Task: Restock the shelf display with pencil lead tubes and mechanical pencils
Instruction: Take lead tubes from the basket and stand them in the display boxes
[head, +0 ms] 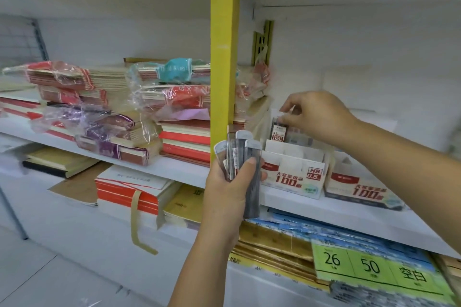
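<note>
The left hand [228, 189] grips a bundle of lead tubes [239, 152] upright in front of the yellow post [222, 57], its fingers [249, 169] curled round them and the thumb pressed across the front. One dark tube hangs lower than the rest, against the palm. The right hand [319, 117] reaches over the white display box [291, 174] on the shelf [311, 204], thumb and fingertips pinching the top of a single tube [279, 131] that stands upright at the back left of the box, its red-and-white label facing out. The box's front compartments show white card dividers. A second box [359, 187] sits just beside it to the right. Plastic-wrapped stacks of notebooks [104, 112] fill the shelf left of the post. Green price tags [369, 266] lie on the shelf below.
</note>
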`<state>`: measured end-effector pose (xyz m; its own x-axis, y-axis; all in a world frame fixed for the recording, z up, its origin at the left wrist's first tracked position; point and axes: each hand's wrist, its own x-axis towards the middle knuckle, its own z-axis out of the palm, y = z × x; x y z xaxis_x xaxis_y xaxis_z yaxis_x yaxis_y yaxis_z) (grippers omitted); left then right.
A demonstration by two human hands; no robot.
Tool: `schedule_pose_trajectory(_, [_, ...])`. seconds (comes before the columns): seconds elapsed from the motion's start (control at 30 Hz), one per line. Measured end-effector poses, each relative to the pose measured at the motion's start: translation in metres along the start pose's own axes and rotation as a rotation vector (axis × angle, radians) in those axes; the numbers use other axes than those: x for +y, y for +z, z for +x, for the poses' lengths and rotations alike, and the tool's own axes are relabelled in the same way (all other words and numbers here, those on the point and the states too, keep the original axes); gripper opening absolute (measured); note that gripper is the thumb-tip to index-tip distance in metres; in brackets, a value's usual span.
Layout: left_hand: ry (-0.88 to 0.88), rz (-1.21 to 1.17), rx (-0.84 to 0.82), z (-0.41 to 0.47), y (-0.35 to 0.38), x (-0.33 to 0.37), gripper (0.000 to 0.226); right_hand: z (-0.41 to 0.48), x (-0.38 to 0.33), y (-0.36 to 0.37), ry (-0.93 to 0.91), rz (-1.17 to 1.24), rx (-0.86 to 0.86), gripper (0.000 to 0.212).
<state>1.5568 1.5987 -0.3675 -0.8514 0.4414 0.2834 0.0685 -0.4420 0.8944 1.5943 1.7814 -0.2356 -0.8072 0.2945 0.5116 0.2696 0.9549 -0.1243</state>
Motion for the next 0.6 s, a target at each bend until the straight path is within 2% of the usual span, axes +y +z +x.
schedule_pose_trajectory(0.07, [-0.012, -0.014, -0.007, 0.0, 0.0, 0.002, 0.017, -0.002, 0.0, 0.005, -0.06, -0.225, 0.068, 0.031])
schedule_pose_trajectory(0.17, [-0.028, -0.03, -0.034, -0.004, 0.001, 0.003, 0.017, -0.009, 0.0, 0.006, -0.062, -0.243, 0.109, 0.038])
schedule_pose_trajectory(0.27, [-0.034, -0.056, -0.064, -0.007, 0.002, 0.007, 0.026, -0.029, -0.005, -0.003, -0.072, 0.121, 0.193, 0.023])
schedule_pose_trajectory(0.37, [-0.027, -0.067, -0.098, -0.011, 0.005, 0.011, 0.032, -0.061, -0.021, -0.013, -0.045, 0.557, 0.009, 0.017])
schedule_pose_trajectory(0.47, [-0.004, -0.044, -0.12, -0.016, 0.01, 0.016, 0.04, -0.086, -0.033, -0.012, -0.013, 0.823, -0.186, 0.025])
schedule_pose_trajectory(0.6, [-0.016, -0.024, -0.151, -0.027, 0.016, 0.018, 0.047, -0.097, -0.032, -0.012, 0.097, 1.008, -0.107, 0.027])
